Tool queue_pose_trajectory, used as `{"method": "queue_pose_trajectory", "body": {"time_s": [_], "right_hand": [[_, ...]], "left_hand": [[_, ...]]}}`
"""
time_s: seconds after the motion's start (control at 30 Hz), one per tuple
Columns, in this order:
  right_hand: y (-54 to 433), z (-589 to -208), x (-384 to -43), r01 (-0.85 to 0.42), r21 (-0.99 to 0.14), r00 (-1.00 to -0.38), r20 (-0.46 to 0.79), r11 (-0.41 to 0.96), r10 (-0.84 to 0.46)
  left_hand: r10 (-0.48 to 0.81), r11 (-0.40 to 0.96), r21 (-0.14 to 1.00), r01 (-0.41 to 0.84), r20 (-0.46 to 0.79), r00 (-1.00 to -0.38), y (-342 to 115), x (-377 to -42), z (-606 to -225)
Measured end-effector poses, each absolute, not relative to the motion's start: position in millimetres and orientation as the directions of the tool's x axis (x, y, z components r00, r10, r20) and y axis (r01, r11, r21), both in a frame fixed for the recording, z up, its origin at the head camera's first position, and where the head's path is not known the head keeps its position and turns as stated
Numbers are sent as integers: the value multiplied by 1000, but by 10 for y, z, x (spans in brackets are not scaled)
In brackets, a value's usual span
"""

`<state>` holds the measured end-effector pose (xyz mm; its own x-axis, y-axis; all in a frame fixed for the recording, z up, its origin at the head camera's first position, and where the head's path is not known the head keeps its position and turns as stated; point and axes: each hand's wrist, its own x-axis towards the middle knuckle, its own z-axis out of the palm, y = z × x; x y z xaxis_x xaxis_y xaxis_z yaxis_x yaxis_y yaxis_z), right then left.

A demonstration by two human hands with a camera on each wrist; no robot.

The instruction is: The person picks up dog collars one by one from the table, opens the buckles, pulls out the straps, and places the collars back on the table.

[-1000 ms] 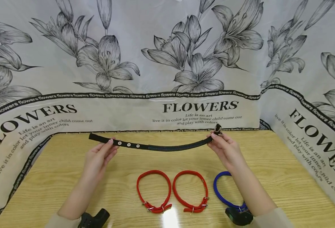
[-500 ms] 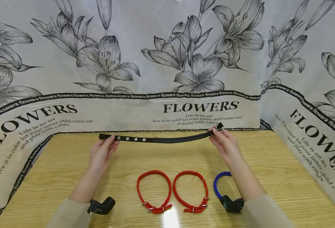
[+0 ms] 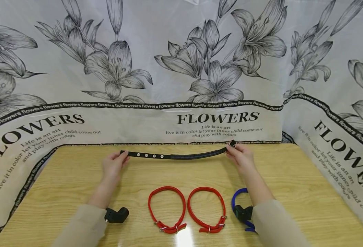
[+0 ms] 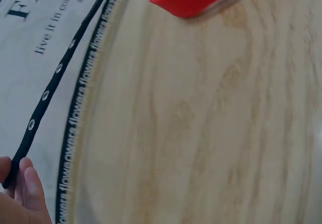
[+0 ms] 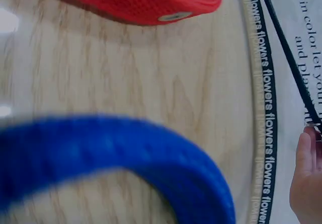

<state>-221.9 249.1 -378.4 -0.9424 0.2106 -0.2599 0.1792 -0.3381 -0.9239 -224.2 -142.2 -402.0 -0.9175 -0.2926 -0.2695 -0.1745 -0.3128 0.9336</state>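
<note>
A black collar (image 3: 194, 156) with a row of metal eyelets is stretched between both hands above the back of the table, sagging slightly in the middle. My left hand (image 3: 113, 167) pinches its plain tip, which also shows in the left wrist view with the eyelets (image 4: 46, 95) running upward. At the buckle end, my right hand (image 3: 242, 158) pinches the strap just beside the buckle (image 3: 232, 143). In the right wrist view only part of that hand (image 5: 308, 178) and a thin length of the strap show.
Two red collars (image 3: 167, 188) (image 3: 206, 188), buckled into loops, lie side by side on the wooden table (image 3: 138, 212). A blue collar (image 3: 235, 198) lies right of them, partly hidden by the right wrist camera (image 3: 243, 212). A flower-printed cloth (image 3: 132, 123) hangs behind the table.
My left hand has moved right and slid toward the collar's tip, so less of it sticks out past the fingers. Both hands have come closer together, and the right has shifted slightly left.
</note>
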Motion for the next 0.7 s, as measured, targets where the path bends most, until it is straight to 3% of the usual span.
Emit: {"method": "queue_pose_trajectory", "body": {"time_s": [0.33,0.7], "right_hand": [[2432,-3896,-2339,259,-924,-915,-328,-281,234],[2412,-3977,-2438,253,-914,-909,-337,-318,246]], "left_hand": [[-297,-357,925,-131,-246,-923,-1440,-2361,-4351],[-229,-374,897,-236,-336,-914,-1408,-2368,-4190]]}}
